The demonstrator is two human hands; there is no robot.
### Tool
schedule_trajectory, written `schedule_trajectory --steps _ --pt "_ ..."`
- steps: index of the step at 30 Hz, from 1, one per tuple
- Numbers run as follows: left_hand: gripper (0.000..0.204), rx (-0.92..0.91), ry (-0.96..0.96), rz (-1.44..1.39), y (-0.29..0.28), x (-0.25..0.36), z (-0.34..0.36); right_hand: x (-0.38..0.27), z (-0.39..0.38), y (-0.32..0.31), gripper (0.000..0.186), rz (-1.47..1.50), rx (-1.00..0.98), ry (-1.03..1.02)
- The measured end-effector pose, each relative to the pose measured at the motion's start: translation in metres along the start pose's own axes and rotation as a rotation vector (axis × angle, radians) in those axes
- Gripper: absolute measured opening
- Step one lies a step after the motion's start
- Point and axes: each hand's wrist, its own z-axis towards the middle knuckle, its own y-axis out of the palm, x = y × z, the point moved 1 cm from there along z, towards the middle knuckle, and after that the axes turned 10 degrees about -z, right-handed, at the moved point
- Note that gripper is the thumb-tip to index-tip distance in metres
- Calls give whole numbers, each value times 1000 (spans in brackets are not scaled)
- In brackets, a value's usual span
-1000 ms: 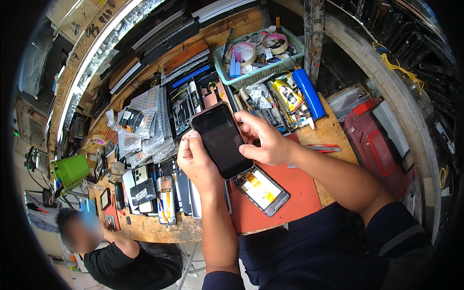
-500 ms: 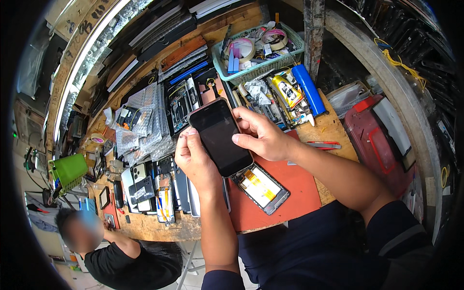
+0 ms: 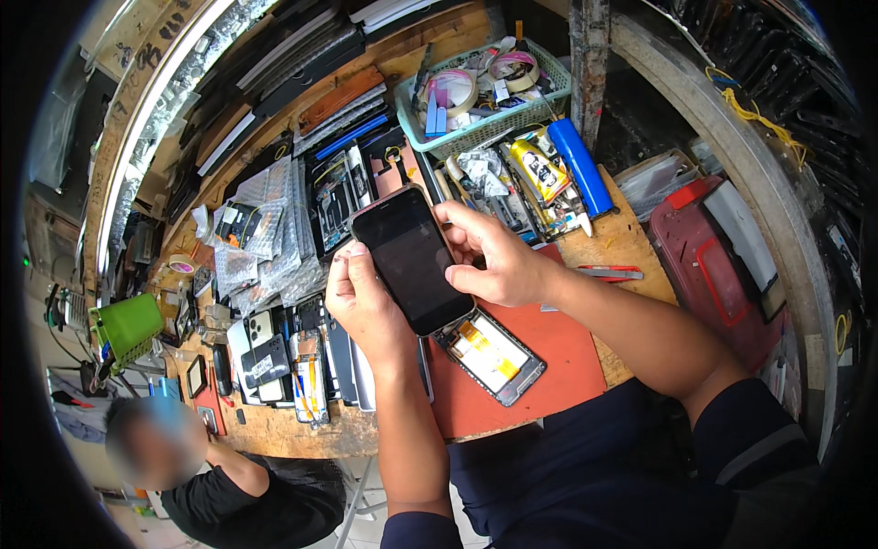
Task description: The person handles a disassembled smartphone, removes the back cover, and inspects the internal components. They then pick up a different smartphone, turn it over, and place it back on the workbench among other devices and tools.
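Observation:
A black smartphone (image 3: 402, 256) with a dark screen is held tilted above the red mat (image 3: 476, 403). My left hand (image 3: 366, 302) grips its left edge, thumb near the upper corner. My right hand (image 3: 485, 256) holds the right edge, with the thumb on the lower right of the screen. Just below, an opened phone body (image 3: 494, 361) with a white inner part and yellow-orange flex cables lies on the mat; whether it connects to the held phone is unclear. Stacked phones and parts (image 3: 270, 357) lie left of my left wrist.
A mint basket of tape rolls (image 3: 430, 137), a parts tray with a blue cylinder (image 3: 580, 169), and bubble-wrap packs (image 3: 265, 247) fill the back of the wooden bench (image 3: 626, 229). Red tweezers (image 3: 617, 274) lie right. A co-worker (image 3: 219, 494) sits at lower left beside a green basket (image 3: 123, 329).
Both my hands and the phone have shifted slightly left. My right thumb moved up the screen, then down a little. The co-worker's head has moved slightly.

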Motion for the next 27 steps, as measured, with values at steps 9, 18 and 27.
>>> schedule_trajectory --steps 9,18,27 --pt "23 -11 -1 13 -1 0 0 -9 0 5 50 38 37 -1" --pt "23 -5 -9 21 2 3 -2 -9 -1 1 52 33 20 1" --pt "23 3 -7 30 1 2 -1 -6 -1 1 54 38 6 1"
